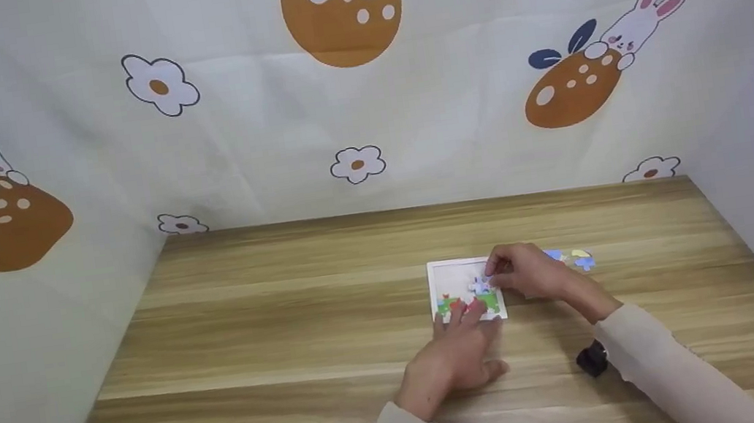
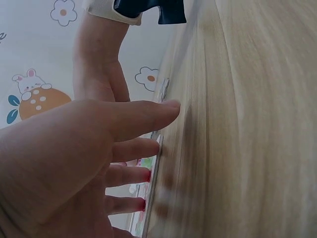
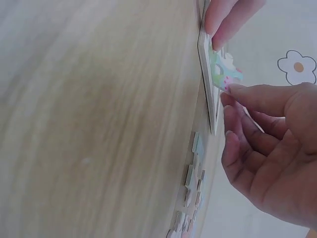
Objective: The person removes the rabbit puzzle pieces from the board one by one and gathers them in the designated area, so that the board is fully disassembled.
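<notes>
A white-framed jigsaw puzzle [image 1: 432, 285] lies on the wooden table, with green and red pieces filling its near side. My right hand [image 1: 529, 273] pinches a jigsaw piece [image 3: 229, 79] between thumb and fingertips over the frame's right side. In the right wrist view that piece looks tilted, its pattern pale green and pink. My left hand [image 1: 455, 355] rests its extended fingertips on the near row of the puzzle. From the left wrist view, the left fingers [image 2: 130, 175] reach straight onto the puzzle's edge and the thumb sticks out apart from them.
Several loose jigsaw pieces [image 1: 583, 259] lie right of the frame, partly hidden behind the right hand. The wooden table [image 1: 254, 332] runs back to a patterned curtain [image 1: 247, 126]. Black wrist mounts [image 1: 592, 359] sit on both cuffs.
</notes>
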`<state>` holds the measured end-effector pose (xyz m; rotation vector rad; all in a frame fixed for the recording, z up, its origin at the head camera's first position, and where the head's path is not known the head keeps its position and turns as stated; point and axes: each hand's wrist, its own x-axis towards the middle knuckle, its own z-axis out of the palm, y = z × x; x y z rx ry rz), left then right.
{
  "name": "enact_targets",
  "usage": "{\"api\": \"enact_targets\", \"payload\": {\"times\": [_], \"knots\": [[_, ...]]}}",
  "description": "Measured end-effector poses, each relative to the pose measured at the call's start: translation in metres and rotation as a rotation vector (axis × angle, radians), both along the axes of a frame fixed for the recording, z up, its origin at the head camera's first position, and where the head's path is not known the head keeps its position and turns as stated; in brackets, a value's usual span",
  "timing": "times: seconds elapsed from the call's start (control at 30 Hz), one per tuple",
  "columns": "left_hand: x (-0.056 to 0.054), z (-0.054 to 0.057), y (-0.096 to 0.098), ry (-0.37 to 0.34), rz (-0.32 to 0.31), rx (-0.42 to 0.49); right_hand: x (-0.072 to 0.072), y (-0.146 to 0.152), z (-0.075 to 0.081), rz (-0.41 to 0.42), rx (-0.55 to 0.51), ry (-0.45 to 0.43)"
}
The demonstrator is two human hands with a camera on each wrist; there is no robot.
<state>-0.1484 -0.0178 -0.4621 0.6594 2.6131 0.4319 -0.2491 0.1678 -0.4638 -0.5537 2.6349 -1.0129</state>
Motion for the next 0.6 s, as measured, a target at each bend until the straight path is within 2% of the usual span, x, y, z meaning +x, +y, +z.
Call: {"api": "enact_targets", "payload": {"times": [0.23, 0.4, 0.6], "knots": [[-0.001, -0.001, 0.001, -0.013, 0.008, 0.0, 0.003, 0.008, 0.0, -0.055, -0.129, 0.001], [-0.002, -0.001, 0.001, -0.019, 0.013, -0.002, 0.005, 0.025, 0.003, -0.053, -0.145, 0.006], [-0.002, -0.002, 0.002, 0.002, 0.007, -0.006, 0.013, 0.05, 0.007, -0.056, -0.136, 0.055]]}}
